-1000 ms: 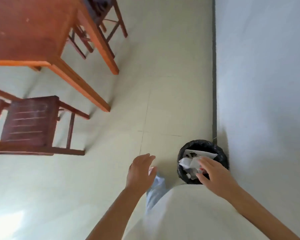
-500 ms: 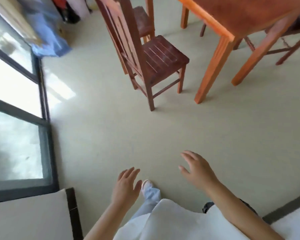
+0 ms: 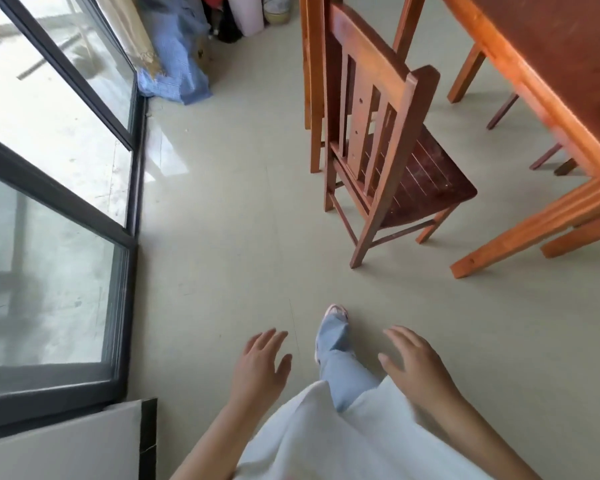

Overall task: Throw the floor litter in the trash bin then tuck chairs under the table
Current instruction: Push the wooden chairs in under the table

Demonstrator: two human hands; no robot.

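floor (image 3: pixel 229 209): I see no litter on the part in view. Trash bin not in view, so I can't say where it stands from here.
window (image 3: pixel 49 140): glass panels with a dark frame along the left edge; bright outside.
table (image 3: pixel 548 64): top right, one leg planted near the chair's seat. This is where the chairs need to go.
chair (image 3: pixel 388 143): pulled out from the table, back toward me, seat facing the table edge and not under the top. My read: it sits like that because nobody has pushed it in yet; next target. A second chair back shows just behind it.
bundle (image 3: pixel 174 53): blue cloth and rolled items stacked in the far corner by the window, out of the walking path.
left hand (image 3: pixel 260 365): empty, fingers spread and relaxed, palm down over the floor.
right hand (image 3: pixel 416 365): also empty, fingers splayed wide, carrying nothing. I'd judge both are free so they can take the chair back.
foot (image 3: pixel 335 318): stepping forward between the hands, pointed toward the chair.
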